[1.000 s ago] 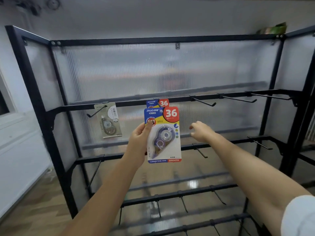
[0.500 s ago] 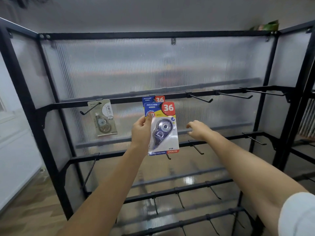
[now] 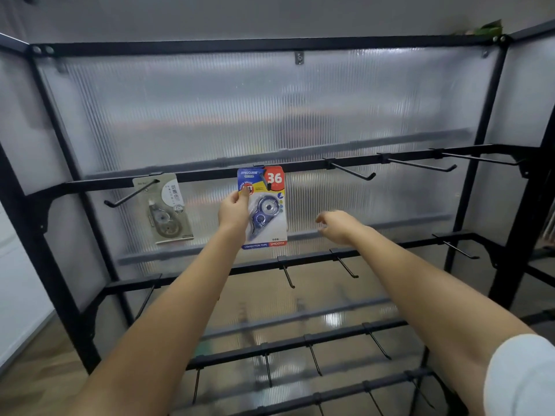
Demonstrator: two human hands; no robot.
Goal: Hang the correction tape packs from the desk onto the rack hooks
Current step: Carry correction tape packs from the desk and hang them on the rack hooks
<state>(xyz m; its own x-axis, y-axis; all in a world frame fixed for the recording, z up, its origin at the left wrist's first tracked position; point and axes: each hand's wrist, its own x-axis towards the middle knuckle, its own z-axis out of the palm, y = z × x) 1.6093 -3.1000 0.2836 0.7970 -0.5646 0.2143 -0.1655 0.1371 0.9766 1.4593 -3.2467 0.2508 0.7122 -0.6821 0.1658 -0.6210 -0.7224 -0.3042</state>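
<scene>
A black rack [image 3: 282,166] with ribbed clear panels fills the room ahead, wood floor [image 3: 39,364] at lower left. My left hand [image 3: 232,211] pinches the blue pack [image 3: 265,205] on the top rail's middle hook [image 3: 265,180]; a grey pack [image 3: 163,208] hangs further left. My right hand [image 3: 338,225] hovers just right, fingers loose, holding nothing.

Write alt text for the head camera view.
The left hand pinches a blue correction tape pack on a hook of a black rack, beside a grey pack already hanging. The right hand hovers open, holding nothing.
</scene>
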